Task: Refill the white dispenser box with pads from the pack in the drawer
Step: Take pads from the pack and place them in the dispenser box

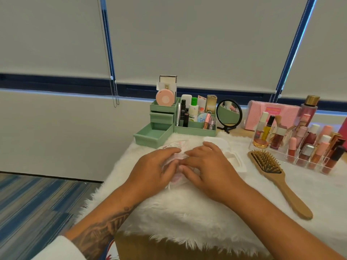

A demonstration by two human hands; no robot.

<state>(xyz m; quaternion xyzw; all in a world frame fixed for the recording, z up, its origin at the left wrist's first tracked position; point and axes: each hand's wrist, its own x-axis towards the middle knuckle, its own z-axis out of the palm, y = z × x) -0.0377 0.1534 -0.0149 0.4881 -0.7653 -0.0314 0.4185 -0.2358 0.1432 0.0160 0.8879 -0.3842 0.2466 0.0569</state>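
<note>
White fur cover (187, 207) over the desk (150, 248), window blinds behind. At centre lies the crinkled pack of pads (174, 146), pinched between the curled fingers of the left hand (155, 166) and right hand (208, 166), which meet over it. The white dispenser box (218, 142) sits just behind the right hand. The green drawer (153, 135) stands pulled out beyond the pack. A wooden hairbrush (276, 175) and round mirror (229, 113) lie further right.
</note>
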